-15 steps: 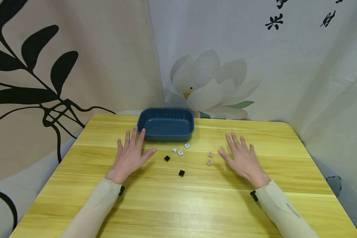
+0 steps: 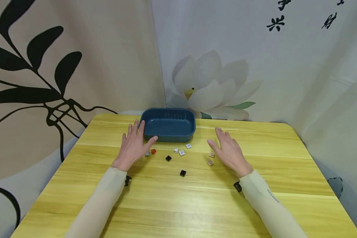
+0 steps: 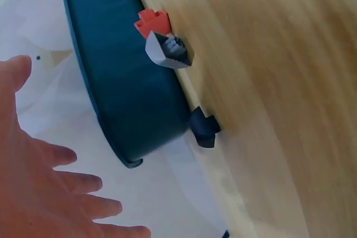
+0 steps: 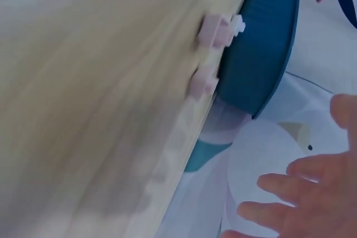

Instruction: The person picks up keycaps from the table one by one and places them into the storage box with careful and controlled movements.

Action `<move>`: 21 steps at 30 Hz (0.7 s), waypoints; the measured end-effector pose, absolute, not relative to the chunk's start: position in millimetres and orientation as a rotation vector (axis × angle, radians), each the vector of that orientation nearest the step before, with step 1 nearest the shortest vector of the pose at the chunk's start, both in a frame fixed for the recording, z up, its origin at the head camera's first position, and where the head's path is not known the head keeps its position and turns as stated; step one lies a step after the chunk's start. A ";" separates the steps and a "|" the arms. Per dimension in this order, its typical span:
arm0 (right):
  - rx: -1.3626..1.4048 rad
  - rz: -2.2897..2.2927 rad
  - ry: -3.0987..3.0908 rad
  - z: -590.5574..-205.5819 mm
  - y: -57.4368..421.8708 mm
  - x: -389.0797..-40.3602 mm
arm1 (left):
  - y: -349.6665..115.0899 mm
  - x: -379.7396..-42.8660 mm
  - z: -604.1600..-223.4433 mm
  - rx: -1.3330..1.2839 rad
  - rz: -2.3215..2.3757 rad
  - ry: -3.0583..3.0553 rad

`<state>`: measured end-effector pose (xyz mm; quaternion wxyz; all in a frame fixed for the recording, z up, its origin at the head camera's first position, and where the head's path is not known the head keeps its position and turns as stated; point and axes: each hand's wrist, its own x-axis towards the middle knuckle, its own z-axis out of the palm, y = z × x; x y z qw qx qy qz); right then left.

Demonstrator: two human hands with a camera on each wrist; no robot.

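My left hand (image 2: pixel 132 147) hovers over the table's left part with fingers spread, overlapping the corner of a dark blue tray (image 2: pixel 169 138) in the head view. Beside its thumb lie a small red piece (image 2: pixel 153 151) and a grey piece (image 2: pixel 147 153); the left wrist view shows a hollow on the grey piece (image 3: pixel 162 54). My right hand (image 2: pixel 230 153), fingers extended, hangs above the table next to two small beige pieces (image 2: pixel 212 154). Both palms hold nothing. Between the hands are several white pieces (image 2: pixel 182 152) and two black pieces (image 2: pixel 168 158).
The tray stands at the back edge of the wooden table (image 2: pixel 196 208), against a printed curtain (image 2: pixel 122 59). Nothing shows inside the tray in the head view. A dark piece (image 3: pixel 203 127) sits near the tray's end in the left wrist view.
My right hand has moved left and a little forward, toward the beige pieces. The left hand has shifted slightly forward and right, and the red piece has come into view.
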<state>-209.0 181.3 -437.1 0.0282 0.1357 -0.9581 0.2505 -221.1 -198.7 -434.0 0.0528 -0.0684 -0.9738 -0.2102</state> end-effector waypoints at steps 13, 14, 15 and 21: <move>0.435 0.917 -2.969 -444.7 131.4 -243.6 | -203.6 -259.9 -445.6 -0.045 -0.779 -2.978; 0.430 0.932 -2.968 -446.3 128.3 -246.0 | -203.9 -261.5 -446.3 -0.032 -0.784 -2.987; 0.418 0.946 -2.969 -447.7 125.3 -248.1 | -204.2 -262.8 -447.0 -0.023 -0.786 -2.996; 0.388 0.995 -2.955 -451.2 115.0 -255.6 | -205.1 -266.8 -450.3 0.002 -0.819 -3.042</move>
